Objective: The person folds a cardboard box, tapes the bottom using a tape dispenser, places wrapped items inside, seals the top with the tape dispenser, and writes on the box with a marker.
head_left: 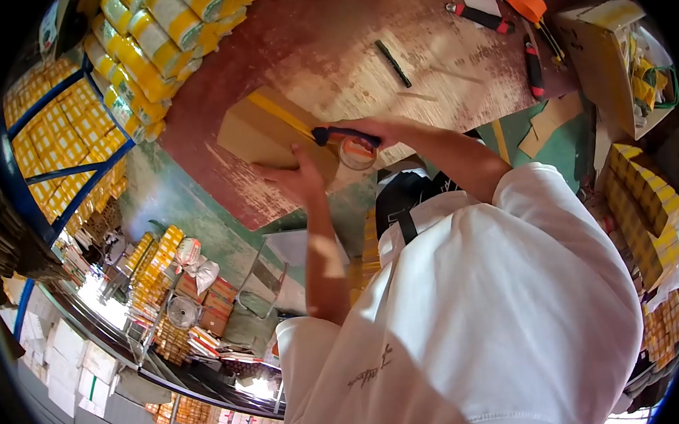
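A brown cardboard box [251, 133] lies on the worktable, with a strip of yellow tape [279, 110] along its top. My left hand [300, 181] rests at the box's near edge, thumb on the top and fingers spread out flat to the left. In my right hand [373, 130] is the dark blue handle of a tape dispenser [344, 132], its head touching the box at the end of the tape strip. The dispenser's tape roll [358, 153] hangs just beyond the table's near edge. My right fingers are wrapped round the handle.
A black marker-like stick [393, 63] lies on the worn red table [320, 26]. Red-and-black handled tools [533, 66] and an orange tool [519, 0] are at the right, beside an open carton [596, 64]. Yellow-taped packages [160, 44] are stacked at the far left.
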{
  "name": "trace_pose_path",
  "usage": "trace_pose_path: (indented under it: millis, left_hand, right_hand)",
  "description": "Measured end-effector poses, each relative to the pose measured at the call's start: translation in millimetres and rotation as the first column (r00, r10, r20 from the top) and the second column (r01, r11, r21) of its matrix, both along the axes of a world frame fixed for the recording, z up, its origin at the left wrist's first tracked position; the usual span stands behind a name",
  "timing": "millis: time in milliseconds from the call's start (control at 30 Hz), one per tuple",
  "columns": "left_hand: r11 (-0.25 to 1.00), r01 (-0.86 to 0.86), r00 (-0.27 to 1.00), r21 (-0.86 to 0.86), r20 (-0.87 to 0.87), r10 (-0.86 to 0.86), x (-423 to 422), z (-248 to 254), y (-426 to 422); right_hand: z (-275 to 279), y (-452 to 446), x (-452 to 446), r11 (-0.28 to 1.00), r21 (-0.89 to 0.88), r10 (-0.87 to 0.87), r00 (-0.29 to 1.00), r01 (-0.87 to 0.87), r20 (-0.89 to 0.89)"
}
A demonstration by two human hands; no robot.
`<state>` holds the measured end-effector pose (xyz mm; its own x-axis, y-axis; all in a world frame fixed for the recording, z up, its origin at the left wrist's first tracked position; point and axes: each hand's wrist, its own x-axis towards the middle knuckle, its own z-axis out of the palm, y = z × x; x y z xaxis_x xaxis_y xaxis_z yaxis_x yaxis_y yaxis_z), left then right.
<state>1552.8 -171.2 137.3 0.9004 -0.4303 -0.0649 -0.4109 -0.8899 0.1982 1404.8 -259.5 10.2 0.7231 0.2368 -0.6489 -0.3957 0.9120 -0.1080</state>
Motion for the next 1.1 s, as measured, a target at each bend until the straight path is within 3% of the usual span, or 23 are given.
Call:
trace_pose_path:
  millis: [67, 200, 233, 333, 433, 533, 600, 667, 700, 800, 833, 933, 967, 1000, 1067, 1100]
  left_hand:
    - [0.999, 0.025, 1.0, -0.028, 0.005, -0.025, 1, 1, 0]
    - [0.996, -0.004, 0.998, -0.087, -0.062, -0.002, -3, 5, -2]
    - [0.996, -0.044, 0.996, -0.081, -0.078, 0.038, -5, 6, -6]
    - [0.984, -0.168, 0.98, -0.056, -0.119, 0.16, -12, 8, -14]
    - [0.965, -0.258, 0.958, -0.043, -0.145, 0.249, -14, 12, -26]
    - [0.937, -0.336, 0.932, -0.097, -0.178, 0.316, -21, 5, -39]
    - [0.916, -0.358, 0.926, -0.181, -0.196, 0.323, -15, -10, -28]
    - [0.915, -0.392, 0.907, -0.093, -0.206, 0.368, -20, 1, -34]
    - [0.911, -0.409, 0.896, -0.054, -0.213, 0.39, -23, 4, -38]
    - [0.931, -0.365, 0.907, -0.004, -0.227, 0.355, -22, 10, -35]
    - [0.923, -0.385, 0.897, -0.014, -0.241, 0.37, -25, 10, -37]
    - [0.919, -0.395, 0.897, -0.007, -0.219, 0.384, -23, 8, -29]
    - [0.934, -0.356, 0.918, 0.018, -0.179, 0.353, -10, -6, -13]
    - [0.944, -0.33, 0.933, 0.009, -0.15, 0.328, -5, -21, -19]
    - [0.912, -0.339, 0.908, -0.229, -0.334, 0.253, -15, -14, -34]
    - [0.886, -0.347, 0.889, -0.307, -0.409, 0.207, -20, 2, -19]
  right_hand:
    - [-7, 14, -7, 0.997, 0.075, -0.002, 0.995, 0.009, -0.098]
    - [1, 22, -38, 0.989, 0.036, 0.142, 0.989, -0.141, -0.027]
    - [10, 28, -45, 0.991, 0.131, 0.018, 1.0, -0.017, -0.005]
    - [4, 55, -54, 0.982, 0.153, -0.098, 0.993, 0.106, -0.06]
    - [31, 63, -85, 0.994, -0.093, 0.048, 0.999, -0.049, -0.01]
    - [32, 73, -88, 1.0, 0.004, 0.004, 0.996, -0.005, 0.088]
    - [16, 84, -73, 0.999, 0.002, 0.044, 0.998, -0.044, 0.041]
    - [32, 61, -62, 0.987, -0.051, 0.149, 0.988, -0.15, -0.036]
    - [36, 58, -56, 0.996, 0.034, 0.081, 0.995, -0.08, -0.052]
    - [42, 35, -57, 0.981, 0.06, 0.175, 0.974, -0.185, 0.142]
    - [22, 55, -31, 0.876, -0.082, 0.481, 0.845, -0.475, 0.235]
    - [56, 142, 14, 0.709, -0.484, 0.665, 0.715, -0.514, 0.216]
    - [44, 209, 64, 0.742, -0.411, 0.625, 0.768, -0.53, 0.137]
    - [41, 264, 94, 0.799, -0.593, 0.394, 0.832, -0.1, 0.391]
    - [24, 260, 102, 0.736, -0.671, 0.391, 0.753, 0.089, 0.529]
    - [46, 229, 81, 0.724, -0.663, 0.558, 0.726, -0.19, 0.402]
